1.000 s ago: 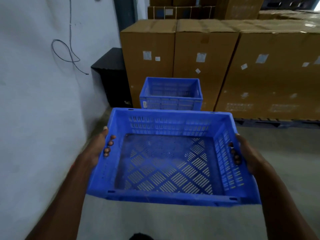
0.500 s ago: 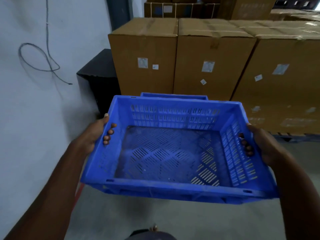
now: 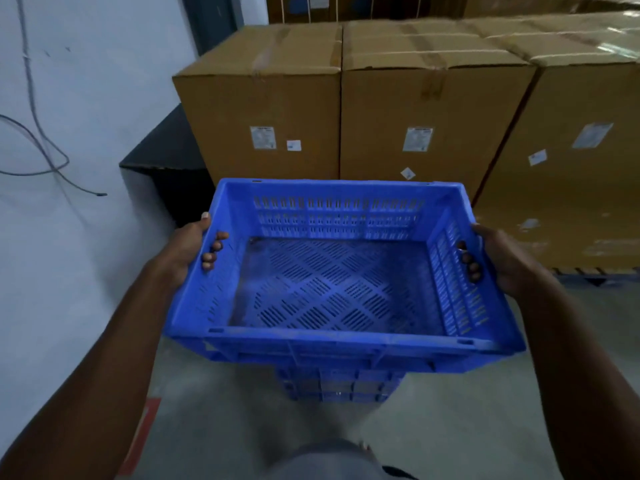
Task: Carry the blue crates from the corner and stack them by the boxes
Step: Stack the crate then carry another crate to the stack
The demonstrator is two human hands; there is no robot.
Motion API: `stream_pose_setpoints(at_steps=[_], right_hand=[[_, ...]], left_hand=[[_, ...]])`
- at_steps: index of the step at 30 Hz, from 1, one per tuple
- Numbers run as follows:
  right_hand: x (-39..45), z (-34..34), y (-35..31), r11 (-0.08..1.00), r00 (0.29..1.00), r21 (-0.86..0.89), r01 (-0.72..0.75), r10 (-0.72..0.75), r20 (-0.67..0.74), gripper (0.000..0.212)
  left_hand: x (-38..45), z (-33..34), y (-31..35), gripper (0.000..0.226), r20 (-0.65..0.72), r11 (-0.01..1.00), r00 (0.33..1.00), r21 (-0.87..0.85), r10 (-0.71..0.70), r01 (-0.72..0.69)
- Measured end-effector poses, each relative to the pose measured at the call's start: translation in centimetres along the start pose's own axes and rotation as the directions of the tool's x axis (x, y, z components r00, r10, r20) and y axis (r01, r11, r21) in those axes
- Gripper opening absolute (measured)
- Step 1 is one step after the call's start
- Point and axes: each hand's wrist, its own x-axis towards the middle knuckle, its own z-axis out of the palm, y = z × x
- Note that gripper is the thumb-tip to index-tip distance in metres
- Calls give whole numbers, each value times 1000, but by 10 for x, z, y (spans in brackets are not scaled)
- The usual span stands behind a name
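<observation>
I hold an empty blue slotted crate (image 3: pixel 339 282) level in front of me, right above a second blue crate (image 3: pixel 341 386) on the floor, of which only the near wall shows under it. My left hand (image 3: pixel 188 249) grips the left handle slot, fingers curled through the wall. My right hand (image 3: pixel 498 259) grips the right handle slot the same way. Tall cardboard boxes (image 3: pixel 426 109) stand just behind the crates.
A white wall (image 3: pixel 69 254) with hanging cables runs along the left. A black cabinet (image 3: pixel 166 168) fills the corner between wall and boxes. The boxes sit on a pallet (image 3: pixel 595 273). Grey concrete floor (image 3: pixel 450 427) lies below, with a red marking at lower left.
I have walked closer to the boxes. The floor crate, seen ahead a second ago, is now hidden almost wholly under the crate I carry. Both hands keep their grip.
</observation>
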Motion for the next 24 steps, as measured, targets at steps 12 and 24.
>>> stream_pose_setpoints(at_steps=[12,24], right_hand=[[110,28,-57,998,999,-55,-38,38,-9,47],[137,40,-69,995,995,-42,-88,86,-50,46]], left_hand=[[107,21,29,59,-82,997,995,42,-58,61],[146,31,46,57,-99,992,990,66,-97,104]])
